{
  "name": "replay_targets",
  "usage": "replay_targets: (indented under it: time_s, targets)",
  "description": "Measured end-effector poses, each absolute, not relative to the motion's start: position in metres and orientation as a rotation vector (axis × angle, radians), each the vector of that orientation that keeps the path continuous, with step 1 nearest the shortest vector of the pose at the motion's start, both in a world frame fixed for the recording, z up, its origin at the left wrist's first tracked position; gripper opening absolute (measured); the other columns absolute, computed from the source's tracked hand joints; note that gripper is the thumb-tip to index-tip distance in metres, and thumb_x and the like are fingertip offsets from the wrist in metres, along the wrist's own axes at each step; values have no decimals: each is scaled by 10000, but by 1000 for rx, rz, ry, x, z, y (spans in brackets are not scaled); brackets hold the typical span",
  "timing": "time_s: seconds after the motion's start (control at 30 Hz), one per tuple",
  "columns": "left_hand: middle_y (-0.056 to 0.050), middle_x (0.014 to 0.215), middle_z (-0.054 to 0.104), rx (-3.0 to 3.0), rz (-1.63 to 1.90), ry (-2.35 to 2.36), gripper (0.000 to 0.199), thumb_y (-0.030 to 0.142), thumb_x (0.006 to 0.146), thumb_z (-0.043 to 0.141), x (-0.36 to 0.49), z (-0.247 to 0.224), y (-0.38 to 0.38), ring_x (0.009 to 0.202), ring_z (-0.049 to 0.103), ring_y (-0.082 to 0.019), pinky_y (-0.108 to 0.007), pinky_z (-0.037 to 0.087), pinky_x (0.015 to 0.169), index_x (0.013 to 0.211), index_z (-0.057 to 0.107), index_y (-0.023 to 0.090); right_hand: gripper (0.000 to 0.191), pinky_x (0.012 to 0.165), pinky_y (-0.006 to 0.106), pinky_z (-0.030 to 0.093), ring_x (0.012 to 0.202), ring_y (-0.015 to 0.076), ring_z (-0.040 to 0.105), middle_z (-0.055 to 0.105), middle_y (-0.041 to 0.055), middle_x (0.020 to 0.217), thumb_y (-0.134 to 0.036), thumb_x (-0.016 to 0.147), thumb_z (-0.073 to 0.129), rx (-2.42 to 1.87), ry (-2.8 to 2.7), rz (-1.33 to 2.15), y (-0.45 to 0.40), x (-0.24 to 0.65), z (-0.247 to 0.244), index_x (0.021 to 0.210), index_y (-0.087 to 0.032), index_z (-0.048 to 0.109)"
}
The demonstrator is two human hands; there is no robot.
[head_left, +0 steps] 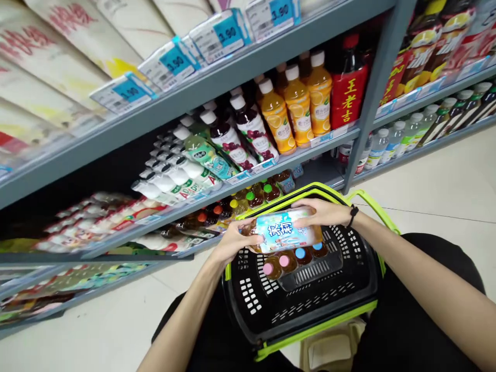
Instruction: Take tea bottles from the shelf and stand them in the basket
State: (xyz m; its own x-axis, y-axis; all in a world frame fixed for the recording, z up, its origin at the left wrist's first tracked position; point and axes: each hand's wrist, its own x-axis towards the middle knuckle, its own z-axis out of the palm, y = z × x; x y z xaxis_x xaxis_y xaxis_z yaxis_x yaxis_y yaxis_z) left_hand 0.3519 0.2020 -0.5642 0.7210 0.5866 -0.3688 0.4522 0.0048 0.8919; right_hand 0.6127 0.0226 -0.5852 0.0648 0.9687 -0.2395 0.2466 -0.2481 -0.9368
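A drink bottle with a light blue and white label (284, 231) lies sideways over a black basket (310, 305) with lime-green trim. My left hand (236, 240) grips its left end, and my right hand (315, 213), with a dark band at the wrist, holds its right part. Below the bottle, inside the basket, stand several bottles; two pink caps (284, 260) and two blue caps (300, 253) show. Their lower parts are hidden.
Grey shelves (232, 67) cross the view beyond the basket, with orange juice bottles (279, 119), dark grape drinks (253, 129) and a red-labelled bottle (349, 88). Colour-capped bottles (251, 196) stand on the lowest shelf behind the basket. A beige stool (329, 351) is under the basket.
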Motion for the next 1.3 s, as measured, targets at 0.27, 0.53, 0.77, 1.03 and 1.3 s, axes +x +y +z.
replay_targets:
  time_s: [0.27, 0.53, 0.77, 1.03, 1.3]
  targets:
    - [-139, 1221, 738, 1260, 261, 813, 665, 606, 782, 793, 325, -567, 212, 1013, 699, -288, -315, 586, 696, 1270, 735, 158, 520, 806, 301, 541, 928, 215, 680, 743, 72, 1020, -561, 743, 867, -1313, -784, 1422, 29, 560, -600, 1046, -156, 749]
    - [-109, 1156, 749, 1129, 528, 681, 545, 428, 732, 895, 315, -583, 192, 1006, 690, -238, -308, 531, 840, 1162, 725, 139, 514, 886, 241, 516, 999, 165, 639, 710, 8, 1107, -492, 680, 939, -1256, -473, 1368, 11, 506, -605, 1035, -208, 699]
    - [-94, 1299, 712, 1140, 534, 559, 628, 347, 799, 870, 319, -588, 181, 1169, 673, -238, -353, 480, 1042, 1361, 633, 196, 525, 938, 262, 522, 1046, 180, 655, 722, 20, 1136, -496, 770, 885, -1331, -735, 1257, 1, 500, -619, 1137, -213, 639]
    - [-111, 1127, 761, 980, 573, 742, 642, 381, 640, 965, 336, -579, 168, 998, 705, -219, -325, 531, 918, 1168, 710, 120, 574, 911, 316, 568, 1027, 211, 699, 733, 67, 1188, -505, 843, 825, -1433, -911, 1321, 3, 502, -622, 1265, -185, 604]
    - [-74, 804, 692, 1055, 642, 727, 481, 603, 795, 787, 331, -588, 173, 677, 567, -150, -256, 358, 561, 904, 738, 137, 561, 885, 316, 592, 985, 223, 720, 755, 77, 1145, -516, 780, 870, -1392, -807, 1309, 4, 499, -618, 1174, -169, 669]
